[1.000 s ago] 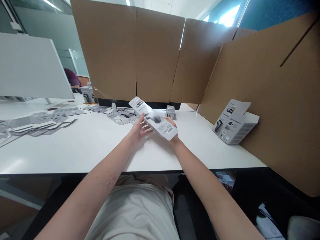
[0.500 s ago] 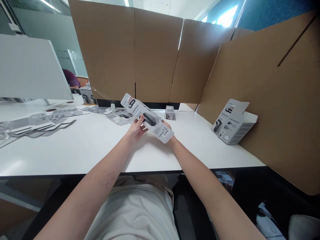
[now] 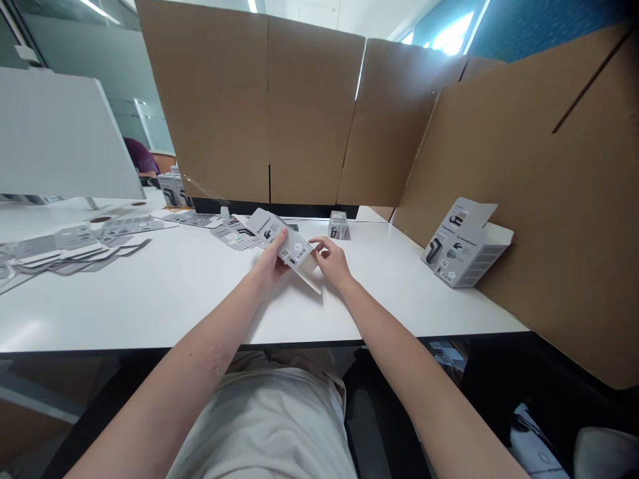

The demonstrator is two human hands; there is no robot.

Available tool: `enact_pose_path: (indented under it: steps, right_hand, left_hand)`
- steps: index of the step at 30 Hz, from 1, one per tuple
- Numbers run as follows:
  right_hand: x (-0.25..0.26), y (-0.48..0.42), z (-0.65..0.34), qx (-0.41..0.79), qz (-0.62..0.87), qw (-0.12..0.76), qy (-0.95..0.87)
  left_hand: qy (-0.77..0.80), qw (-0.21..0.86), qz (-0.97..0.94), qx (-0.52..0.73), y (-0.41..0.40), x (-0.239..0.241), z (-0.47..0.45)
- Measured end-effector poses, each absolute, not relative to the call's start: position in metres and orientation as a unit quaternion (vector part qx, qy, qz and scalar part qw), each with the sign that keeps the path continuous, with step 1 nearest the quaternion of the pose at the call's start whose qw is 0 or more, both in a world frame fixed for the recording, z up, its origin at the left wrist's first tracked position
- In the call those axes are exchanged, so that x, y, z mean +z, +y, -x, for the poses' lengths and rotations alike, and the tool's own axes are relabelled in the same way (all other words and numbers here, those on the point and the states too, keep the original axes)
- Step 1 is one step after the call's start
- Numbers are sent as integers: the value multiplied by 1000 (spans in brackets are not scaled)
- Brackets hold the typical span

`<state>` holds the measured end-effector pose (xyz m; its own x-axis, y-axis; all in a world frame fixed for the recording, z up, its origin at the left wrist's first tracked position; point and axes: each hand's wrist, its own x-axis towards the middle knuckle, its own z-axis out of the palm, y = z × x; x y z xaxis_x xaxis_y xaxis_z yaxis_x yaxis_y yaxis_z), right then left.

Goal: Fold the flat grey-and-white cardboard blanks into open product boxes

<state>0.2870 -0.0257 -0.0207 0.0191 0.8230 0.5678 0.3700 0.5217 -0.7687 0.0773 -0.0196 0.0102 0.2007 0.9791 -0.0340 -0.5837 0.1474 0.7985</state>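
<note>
Printed carton (image 3: 288, 245): you have it raised over the white table (image 3: 200, 299), gripped in your left hand (image 3: 272, 261) and lying between your two hands. Your left hand is the nearer one: it is clamped on the carton, thumb flat on the printed face, with the other fingers passing underneath. Note the long axis: it runs obliquely, from beyond your left fingertips down toward your right hand (image 3: 333, 263) and your body. The end with the loose end flap (image 3: 309, 275) therefore faces your right hand, with the flap hanging just left of that hand and slightly closer to you. Your right hand has its fingers bent and the fingertips drawn close at the carton's right-hand corner; whether they pinch the edge or only rest beside it cannot be told from this view. Beyond your right hand, well apart from it, is a small box (image 3: 338, 226). Just beyond your left hand are flat printed packs (image 3: 232, 236), partly hidden by the carton. Well to the left of your left hand is a spread of overlapping flat packs (image 3: 74, 247). Well to the right of your right hand, a box with a raised flap (image 3: 464, 246) stands near the cardboard screen (image 3: 309, 113), which rises beyond both hands and along the right side.
</note>
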Motion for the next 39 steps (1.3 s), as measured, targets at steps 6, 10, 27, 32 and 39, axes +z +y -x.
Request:
enact_pose_path:
  steps: [6, 10, 27, 32, 39]
  right_hand:
    - [-21, -28, -285, 229, 464, 550, -655]
    - [-22, -27, -284, 245, 468, 528, -665]
    - [-14, -28, -286, 138, 444, 608, -644]
    - [-15, -30, -285, 138, 430, 603, -658]
    - [-13, -32, -285, 130, 454, 587, -657]
  left_hand:
    - [288, 668, -323, 606, -17, 9, -76]
    - [273, 665, -318, 619, -15, 9, -74]
    - [306, 687, -325, 573, -11, 4, -75]
    - [324, 669, -325, 584, -9, 3, -75]
    - [318, 661, -325, 597, -10, 4, -73]
